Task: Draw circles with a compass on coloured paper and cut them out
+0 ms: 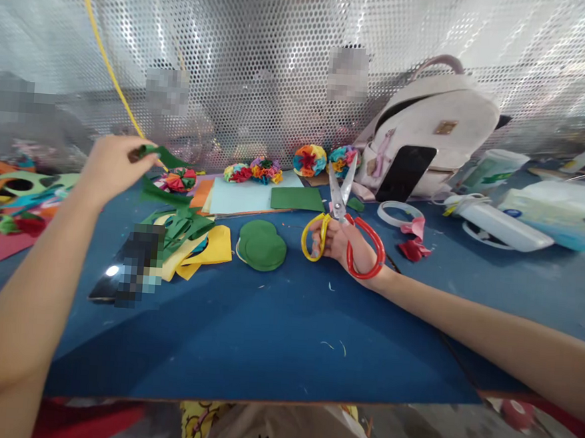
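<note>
My left hand (119, 163) is raised at the left with its fingers pinching a dark green paper scrap (161, 190). Beneath it on the table is a pile of cut green scraps (184, 228), partly over yellow paper pieces with cut-out curves (214, 248). At right of centre, my right hand (353, 246) lies palm up, holding a pair of scissors (340, 211) with one yellow and one red handle. The blades point upward and stand apart. Between the hands, overlapping green paper circles (262, 245) lie on the blue table. A green paper rectangle (298, 198) is farther back.
A black phone (126, 264) lies at left. Colourful paper flowers (310, 160) and pale blue sheets (239, 194) are along the back. At right are a white backpack (443, 133), a dark phone (406, 172), a tape roll (393, 214), a white device (502, 224) and a tissue pack (568, 211).
</note>
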A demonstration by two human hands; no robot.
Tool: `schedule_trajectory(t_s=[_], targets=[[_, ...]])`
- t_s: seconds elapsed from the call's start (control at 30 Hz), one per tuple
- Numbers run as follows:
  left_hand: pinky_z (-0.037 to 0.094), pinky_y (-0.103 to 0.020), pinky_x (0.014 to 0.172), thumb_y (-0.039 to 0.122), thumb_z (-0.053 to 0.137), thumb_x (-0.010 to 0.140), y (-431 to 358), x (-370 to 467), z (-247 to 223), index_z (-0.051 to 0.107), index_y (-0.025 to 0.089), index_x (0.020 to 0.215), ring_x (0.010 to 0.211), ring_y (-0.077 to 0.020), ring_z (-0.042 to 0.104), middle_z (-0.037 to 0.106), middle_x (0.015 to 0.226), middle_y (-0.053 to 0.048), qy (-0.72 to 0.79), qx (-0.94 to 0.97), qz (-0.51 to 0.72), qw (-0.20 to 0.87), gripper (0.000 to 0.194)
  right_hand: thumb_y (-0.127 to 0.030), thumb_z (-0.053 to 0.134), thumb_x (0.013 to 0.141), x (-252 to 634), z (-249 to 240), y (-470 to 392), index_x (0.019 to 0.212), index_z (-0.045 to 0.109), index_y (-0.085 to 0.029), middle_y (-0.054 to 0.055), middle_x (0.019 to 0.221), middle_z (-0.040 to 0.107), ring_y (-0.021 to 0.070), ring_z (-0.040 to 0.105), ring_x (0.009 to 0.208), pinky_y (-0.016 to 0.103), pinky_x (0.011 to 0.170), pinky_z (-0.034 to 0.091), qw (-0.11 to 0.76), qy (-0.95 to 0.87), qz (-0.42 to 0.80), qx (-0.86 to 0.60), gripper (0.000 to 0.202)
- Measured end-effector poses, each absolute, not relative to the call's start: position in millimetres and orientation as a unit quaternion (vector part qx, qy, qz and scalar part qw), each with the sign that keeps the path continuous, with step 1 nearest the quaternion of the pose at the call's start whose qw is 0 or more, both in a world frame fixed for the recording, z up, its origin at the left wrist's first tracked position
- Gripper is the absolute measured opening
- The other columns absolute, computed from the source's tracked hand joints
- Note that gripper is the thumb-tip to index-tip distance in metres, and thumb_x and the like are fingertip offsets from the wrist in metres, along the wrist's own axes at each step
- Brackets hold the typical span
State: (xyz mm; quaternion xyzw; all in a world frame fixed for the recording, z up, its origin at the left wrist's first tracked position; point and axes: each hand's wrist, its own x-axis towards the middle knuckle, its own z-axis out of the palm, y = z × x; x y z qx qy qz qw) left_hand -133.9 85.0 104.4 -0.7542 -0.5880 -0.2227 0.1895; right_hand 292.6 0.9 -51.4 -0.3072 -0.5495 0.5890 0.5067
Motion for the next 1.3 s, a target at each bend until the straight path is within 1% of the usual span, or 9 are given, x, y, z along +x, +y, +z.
schedule_trajectory(t_s=[0.07, 0.23, 0.4, 0.5, 0.7, 0.9, 1.1, 1.2, 1.3], targets=[[0.045, -0.023, 0.077, 0.028, 0.062, 0.094, 84, -132, 105, 0.075, 0.008, 0.115, 0.076, -0.0148, 0.057, 0.076, 0.089, -0.003, -0.598, -0.753, -0.205, 0.179, 0.032, -0.075, 0.052, 0.091, 292, -51, 1, 0.094, 0.060, -0.021, 0.007, 0.082, 0.063, 0.0224, 0.063, 0.075, 0.035, 0.065, 0.056, 0.506, -0.549, 0.590, -0.308, 0.054], [0.045, -0.025, 0.077, 0.030, 0.065, 0.091, 87, -140, 102, 0.080, 0.014, 0.110, 0.075, -0.0164, 0.059, 0.080, 0.092, -0.001, -0.599, -0.775, -0.147, 0.137, 0.028, -0.075, 0.053, 0.091, 292, -50, 2, 0.092, 0.060, -0.022, 0.007, 0.080, 0.063, 0.0230, 0.063, 0.075, 0.035, 0.064, 0.056, 0.504, -0.548, 0.593, -0.308, 0.053], [0.046, -0.027, 0.078, 0.040, 0.062, 0.093, 84, -157, 91, 0.081, 0.022, 0.111, 0.083, -0.0195, 0.065, 0.083, 0.098, 0.001, -0.586, -0.796, -0.113, 0.099, 0.032, -0.074, 0.054, 0.091, 293, -51, 2, 0.091, 0.060, -0.022, 0.006, 0.081, 0.062, 0.0212, 0.060, 0.073, 0.034, 0.064, 0.055, 0.507, -0.545, 0.591, -0.310, 0.053], [0.048, -0.029, 0.077, 0.048, 0.064, 0.091, 81, -166, 84, 0.082, 0.025, 0.107, 0.080, -0.0203, 0.067, 0.083, 0.100, 0.000, -0.584, -0.801, -0.109, 0.078, 0.033, -0.075, 0.057, 0.088, 294, -52, 2, 0.091, 0.061, -0.021, 0.006, 0.082, 0.061, 0.0197, 0.059, 0.070, 0.032, 0.064, 0.055, 0.509, -0.545, 0.588, -0.314, 0.054], [0.052, -0.029, 0.077, 0.066, 0.058, 0.094, 84, -176, 73, 0.079, 0.025, 0.103, 0.081, -0.0199, 0.071, 0.084, 0.093, 0.001, -0.570, -0.810, -0.126, 0.046, 0.047, -0.075, 0.056, 0.089, 294, -49, 1, 0.090, 0.061, -0.021, 0.006, 0.083, 0.060, 0.0187, 0.057, 0.070, 0.031, 0.063, 0.055, 0.508, -0.546, 0.584, -0.321, 0.055], [0.050, -0.031, 0.075, 0.054, 0.059, 0.096, 83, -158, 65, 0.080, 0.024, 0.095, 0.076, -0.0205, 0.069, 0.083, 0.088, 0.000, -0.561, -0.820, -0.106, 0.041, 0.037, -0.073, 0.053, 0.091, 290, -44, -1, 0.092, 0.060, -0.022, 0.007, 0.080, 0.063, 0.0224, 0.062, 0.073, 0.034, 0.063, 0.056, 0.492, -0.555, 0.595, -0.309, 0.051], [0.054, -0.036, 0.090, 0.043, 0.049, 0.097, 88, -127, 43, 0.080, 0.020, 0.103, 0.100, -0.0274, 0.074, 0.083, 0.113, -0.008, -0.521, -0.850, -0.070, 0.021, 0.038, -0.078, 0.056, 0.087, 291, -44, 1, 0.096, 0.061, -0.023, 0.006, 0.080, 0.063, 0.0233, 0.064, 0.072, 0.037, 0.064, 0.058, 0.476, -0.571, 0.595, -0.306, 0.056], [0.054, -0.040, 0.096, 0.039, 0.044, 0.096, 90, -113, 30, 0.079, 0.020, 0.101, 0.107, -0.0304, 0.074, 0.082, 0.115, -0.010, -0.495, -0.866, -0.061, 0.013, 0.040, -0.081, 0.056, 0.085, 292, -46, 2, 0.095, 0.062, -0.022, 0.006, 0.080, 0.063, 0.0230, 0.064, 0.071, 0.038, 0.064, 0.058, 0.480, -0.580, 0.578, -0.315, 0.060], [0.053, -0.046, 0.102, 0.037, 0.039, 0.100, 82, -91, 18, 0.077, 0.018, 0.109, 0.111, -0.0319, 0.073, 0.080, 0.119, -0.013, -0.472, -0.879, -0.065, 0.004, 0.044, -0.082, 0.055, 0.087, 293, -50, -2, 0.091, 0.062, -0.023, 0.005, 0.076, 0.061, 0.0220, 0.063, 0.065, 0.037, 0.059, 0.057, 0.485, -0.593, 0.547, -0.338, 0.060]])
